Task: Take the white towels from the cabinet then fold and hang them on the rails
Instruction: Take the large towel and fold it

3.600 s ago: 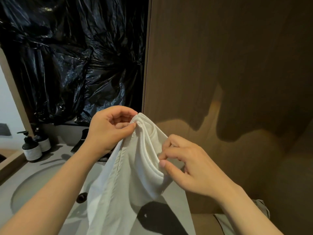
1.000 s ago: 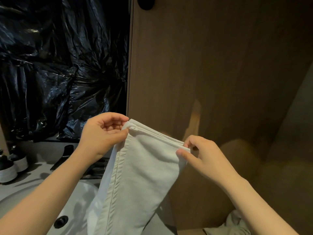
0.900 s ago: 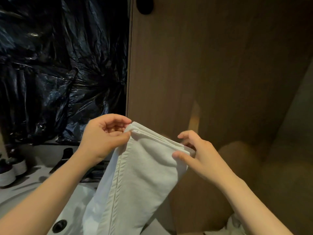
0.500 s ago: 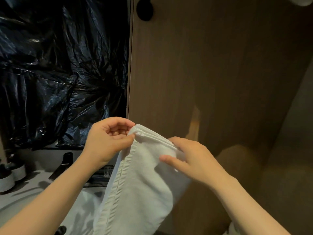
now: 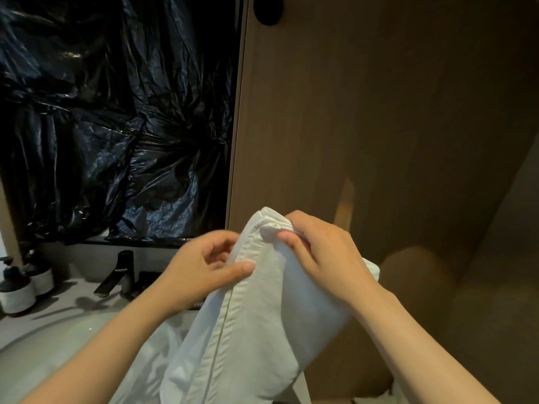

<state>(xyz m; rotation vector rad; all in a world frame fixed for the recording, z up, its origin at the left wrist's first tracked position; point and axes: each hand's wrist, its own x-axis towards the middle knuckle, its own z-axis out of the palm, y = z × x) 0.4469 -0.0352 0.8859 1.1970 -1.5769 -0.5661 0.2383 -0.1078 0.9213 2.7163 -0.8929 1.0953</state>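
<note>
A white towel (image 5: 250, 330) hangs folded lengthwise in front of me, its hemmed edge running down the middle. My right hand (image 5: 323, 255) grips the bunched top corners of the towel from the right. My left hand (image 5: 204, 266) sits lower on the left, thumb and fingers pinching the hemmed edge. The towel's lower part drops out of view at the bottom. No rail is fully visible; a black round mount (image 5: 268, 8) sits high on the brown wooden panel (image 5: 379, 112).
A grey washbasin (image 5: 58, 345) with a black tap (image 5: 119, 272) lies at lower left. Two dark pump bottles (image 5: 20, 284) stand at the far left. Crumpled black plastic sheeting (image 5: 110, 118) covers the wall behind the basin.
My right hand moved left along the towel's top edge and gathered all the corners. My left hand slid from the top corner down onto the hemmed edge.
</note>
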